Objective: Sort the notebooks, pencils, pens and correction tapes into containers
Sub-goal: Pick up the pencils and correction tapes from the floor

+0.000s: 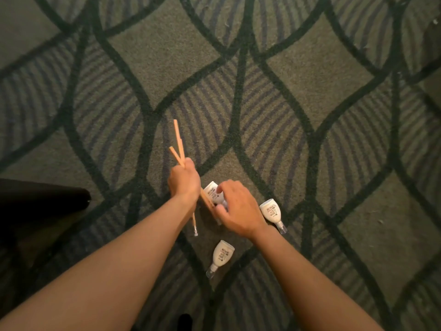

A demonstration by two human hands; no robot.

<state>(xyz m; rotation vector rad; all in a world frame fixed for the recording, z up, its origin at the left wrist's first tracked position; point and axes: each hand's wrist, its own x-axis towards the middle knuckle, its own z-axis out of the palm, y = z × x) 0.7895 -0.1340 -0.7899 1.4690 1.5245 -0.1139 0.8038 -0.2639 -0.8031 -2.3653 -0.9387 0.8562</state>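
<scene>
My left hand (185, 181) grips a bundle of wooden pencils (178, 142) that fan out above the fist, with their eraser ends poking out below the wrist. My right hand (235, 207) reaches down with curled fingers around a white correction tape (213, 191) on the carpet; its lower half is hidden under the palm. Two more white correction tapes lie on the floor: one (272, 215) just right of my right hand, and one (220, 256) nearer me between my forearms.
A patterned green and grey carpet (310, 91) covers the whole floor. A dark object (43, 199) juts in from the left edge. A small dark shape (185, 322) sits at the bottom edge. No containers are in view.
</scene>
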